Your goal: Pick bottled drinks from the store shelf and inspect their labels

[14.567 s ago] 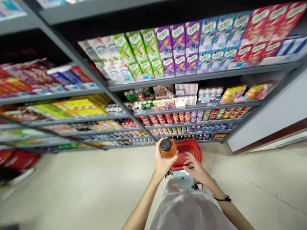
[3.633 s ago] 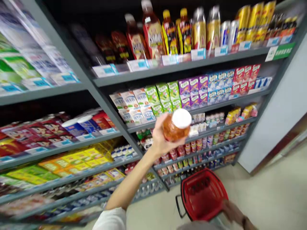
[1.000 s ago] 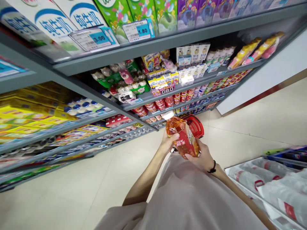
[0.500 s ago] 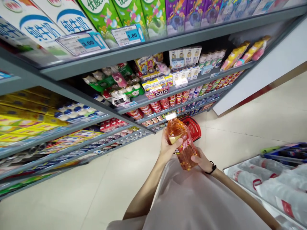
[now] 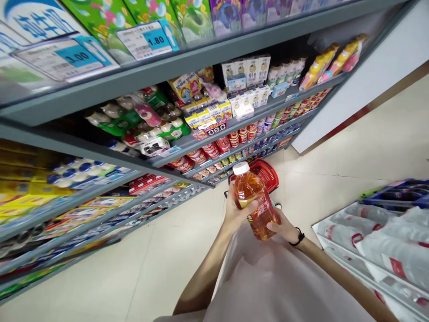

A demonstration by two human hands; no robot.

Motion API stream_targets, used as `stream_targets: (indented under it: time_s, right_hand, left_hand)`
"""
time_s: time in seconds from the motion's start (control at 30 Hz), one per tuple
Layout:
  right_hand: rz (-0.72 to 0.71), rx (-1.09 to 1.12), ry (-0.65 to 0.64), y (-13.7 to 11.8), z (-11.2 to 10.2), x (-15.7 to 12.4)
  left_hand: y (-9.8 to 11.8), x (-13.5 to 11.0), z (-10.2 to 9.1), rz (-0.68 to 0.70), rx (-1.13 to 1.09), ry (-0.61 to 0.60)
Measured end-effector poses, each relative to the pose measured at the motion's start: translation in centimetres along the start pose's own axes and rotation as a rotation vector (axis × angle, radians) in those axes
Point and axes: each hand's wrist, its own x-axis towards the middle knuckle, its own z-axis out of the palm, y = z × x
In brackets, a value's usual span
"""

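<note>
A clear plastic drink bottle (image 5: 257,203) with amber liquid, a white cap and a red label is held in front of my body, tilted with its cap away from me. My left hand (image 5: 237,210) wraps its left side, thumb across the label. Around the lower right side, near the base, my right hand (image 5: 283,228) is closed, its thumb on the front; a black band circles that wrist. The fingers behind the bottle are hidden. Beyond the bottle a red shopping basket (image 5: 268,172) sits on the floor, partly covered by it.
Grey shelves (image 5: 201,56) of cartons and small bottles run along the front and left. Price tags (image 5: 149,40) line the upper shelf edge. At the right stands a low rack with wrapped packs of water bottles (image 5: 385,232). A white panel (image 5: 355,85) ends the shelving, above a pale tiled floor (image 5: 161,264).
My view has shifted, so the upper shelf sits higher and further left, and more of the red basket shows. Both hands keep their grip on the bottle, which looks slightly more upright.
</note>
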Motion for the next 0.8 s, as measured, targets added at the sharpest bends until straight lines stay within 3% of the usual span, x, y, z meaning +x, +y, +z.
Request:
stream_targets:
  time_s: [0.2,0.43,0.63,0.8]
  right_hand:
    - [-0.010,-0.009,0.085,0.4,0.4,-0.8]
    - [-0.048,-0.028,0.153,0.0,-0.4,-3.1]
    - [-0.061,0.025,0.120,-0.8,-2.4,-5.5]
    - [-0.062,0.057,0.104,-2.2,-5.8,-9.2]
  left_hand:
    - [-0.5,0.8,0.0,0.003,-0.024,-0.136]
    - [-1.8,0.2,2.0,0.042,0.031,-0.189]
    - [-3.4,-1.4,5.3,0.028,0.096,-0.151]
    - [-5.4,-3.0,10.1,0.037,0.132,-0.140]
